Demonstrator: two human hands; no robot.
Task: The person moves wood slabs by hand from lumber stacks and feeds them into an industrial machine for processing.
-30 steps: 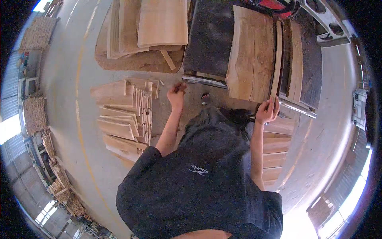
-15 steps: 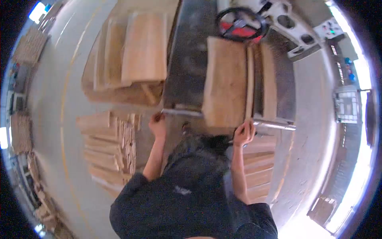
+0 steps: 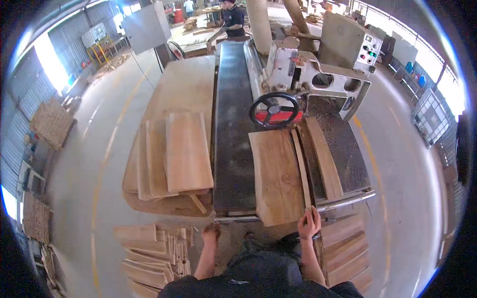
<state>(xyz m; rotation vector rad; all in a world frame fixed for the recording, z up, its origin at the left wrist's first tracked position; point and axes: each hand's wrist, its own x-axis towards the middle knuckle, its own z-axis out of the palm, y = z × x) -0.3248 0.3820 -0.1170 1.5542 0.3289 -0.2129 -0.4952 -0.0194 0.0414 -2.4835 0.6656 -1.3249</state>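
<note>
My right hand (image 3: 309, 223) pinches the near end of a narrow wooden strip (image 3: 301, 171), which lies along the right side of a wide wooden board (image 3: 278, 181) on the saw-like machine's dark table. The board's near end overhangs the metal rail (image 3: 345, 200). My left hand (image 3: 211, 232) is closed beside the rail's left end, its fingers curled. Whatever it may hold is hidden. Right of the strip lies another narrow board (image 3: 324, 159).
A black handwheel (image 3: 274, 110) stands beyond the wide board. Stacked boards (image 3: 189, 151) rest on the left side table. Piles of wood pieces (image 3: 149, 256) and planks (image 3: 345, 248) flank me below. A co-worker (image 3: 232, 20) stands at the machine's far end.
The view has tilted up, bringing the machine's far end and a co-worker into sight. My right hand stays at the strip's near end, my left near the rail's left end.
</note>
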